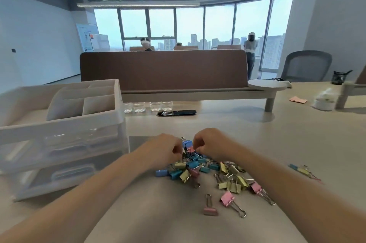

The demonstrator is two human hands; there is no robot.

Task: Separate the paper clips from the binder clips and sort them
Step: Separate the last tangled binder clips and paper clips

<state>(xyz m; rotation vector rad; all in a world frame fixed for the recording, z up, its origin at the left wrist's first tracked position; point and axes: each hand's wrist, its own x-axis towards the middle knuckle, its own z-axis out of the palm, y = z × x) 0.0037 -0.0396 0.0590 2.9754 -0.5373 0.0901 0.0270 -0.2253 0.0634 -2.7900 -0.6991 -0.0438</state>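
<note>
Blue and pink binder clips (pixel 188 144), tangled in one bunch, sit between my fingertips. My left hand (pixel 165 148) and right hand (pixel 211 143) curl inward and pinch it from opposite sides, I judge to pull it apart. The bunch stands roughly upright, wire handles topmost. Just beneath the fingers, the loose pile (pixel 198 170) lies on the desk (pixel 257 143). I cannot make out any paper clips.

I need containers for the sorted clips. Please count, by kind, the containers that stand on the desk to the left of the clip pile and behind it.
clear glasses: 4
white drawer organizer: 1
Total: 5
</note>
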